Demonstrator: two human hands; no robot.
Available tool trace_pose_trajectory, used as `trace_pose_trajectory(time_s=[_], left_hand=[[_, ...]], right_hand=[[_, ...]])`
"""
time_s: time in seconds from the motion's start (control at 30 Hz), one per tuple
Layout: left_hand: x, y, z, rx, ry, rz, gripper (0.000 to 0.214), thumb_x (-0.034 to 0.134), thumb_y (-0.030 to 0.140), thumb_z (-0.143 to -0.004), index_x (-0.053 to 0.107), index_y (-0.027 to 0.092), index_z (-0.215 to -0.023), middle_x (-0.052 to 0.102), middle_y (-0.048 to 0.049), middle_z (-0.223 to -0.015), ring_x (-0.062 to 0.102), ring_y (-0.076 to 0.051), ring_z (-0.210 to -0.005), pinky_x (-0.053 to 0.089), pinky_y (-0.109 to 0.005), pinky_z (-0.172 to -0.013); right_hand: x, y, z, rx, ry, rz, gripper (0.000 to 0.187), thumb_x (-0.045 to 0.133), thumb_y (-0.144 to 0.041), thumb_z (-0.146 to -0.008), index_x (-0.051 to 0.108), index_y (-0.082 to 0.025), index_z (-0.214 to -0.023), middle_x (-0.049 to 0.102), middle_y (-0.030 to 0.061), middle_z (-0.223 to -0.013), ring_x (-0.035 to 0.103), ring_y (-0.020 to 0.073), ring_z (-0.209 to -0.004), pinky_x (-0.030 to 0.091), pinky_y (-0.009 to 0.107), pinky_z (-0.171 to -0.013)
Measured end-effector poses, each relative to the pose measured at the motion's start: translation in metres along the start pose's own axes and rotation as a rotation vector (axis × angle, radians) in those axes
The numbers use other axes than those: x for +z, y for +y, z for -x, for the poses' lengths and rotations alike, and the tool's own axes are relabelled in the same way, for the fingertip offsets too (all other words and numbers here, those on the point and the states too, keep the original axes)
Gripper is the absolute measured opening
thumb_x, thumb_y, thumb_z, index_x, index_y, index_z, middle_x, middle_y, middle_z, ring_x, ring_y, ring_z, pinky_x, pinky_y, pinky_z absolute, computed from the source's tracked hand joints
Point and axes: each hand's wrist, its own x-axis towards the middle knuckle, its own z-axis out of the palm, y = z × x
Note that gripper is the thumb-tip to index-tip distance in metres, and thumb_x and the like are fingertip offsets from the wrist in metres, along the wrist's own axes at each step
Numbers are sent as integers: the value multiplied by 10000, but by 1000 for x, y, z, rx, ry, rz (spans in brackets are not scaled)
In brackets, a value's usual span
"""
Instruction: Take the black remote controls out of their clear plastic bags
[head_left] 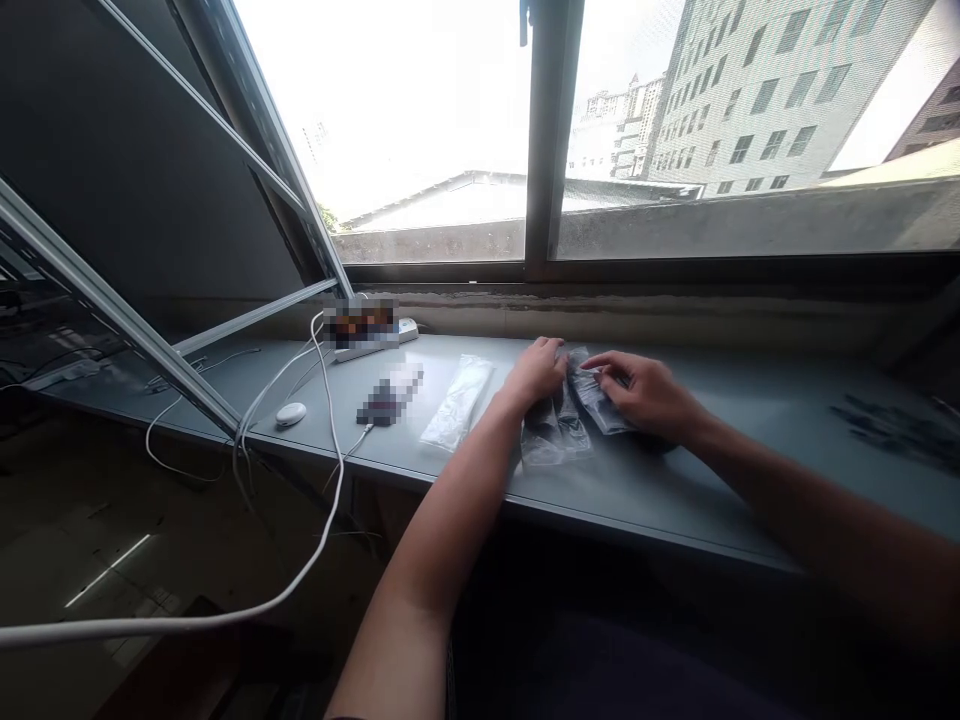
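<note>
My left hand (538, 372) rests at the far end of a clear plastic bag (556, 440) with dark contents I cannot make out. Its fingers curl down over the bag's top, their tips partly hidden. Just right of it, my right hand (645, 397) hovers over or touches a second clear bag (598, 405), with forefinger and thumb apart. Part of that bag, and something dark beneath the palm, is covered by the hand. Left of my left forearm lies a flat transparent packet (457, 402) with whitish contents.
A blurred-out device (390, 395) on a cable, a round white puck (291, 414) and a white power strip (375, 340) are on the table's left. White cables (330, 500) hang over its front edge. Dark thin pieces (896, 430) lie far right. A metal frame (187, 385) leans at left.
</note>
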Motion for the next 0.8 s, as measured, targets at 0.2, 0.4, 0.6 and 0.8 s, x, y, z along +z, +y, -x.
trace_pose_trajectory(time_s=[0.2,0.4,0.6,0.8], left_hand=[[-12,11,2,-1,112,130,431,470,418,-1169,764,163,-1354,796,-170,-1398,719,-313,-1357,504,-396,-1205],[-13,10,-4,-205,222,574,582,615,576,-1122,649,191,-1556,818,-144,-1306,795,-258,-1080,616,-337,-937],[-14,6,-13,-300,287,1029,550,841,472,-993,721,145,-1418,783,-68,-1021,590,-91,-641,496,-214,-588],[-16,16,-8,-291,275,1207,811,957,438,-882,624,161,-1568,793,-57,-1028,631,-103,-681,500,-209,-581]], right_hand=[[-4,-4,-2,-145,165,-32,247,608,-299,-1088,830,-241,-1177,820,107,-1092,753,291,-912,594,420,-807],[-5,-12,-1,-387,221,-87,210,621,-314,-1129,829,-296,-1143,776,98,-1107,749,298,-996,612,462,-902],[-1,-20,4,-111,140,-250,268,717,-432,-1082,797,-295,-1298,747,142,-1328,742,348,-1233,658,491,-1031],[-1,-30,-2,368,-88,-870,466,779,-447,-1044,652,-245,-1444,801,143,-1314,835,332,-1040,733,483,-886]])
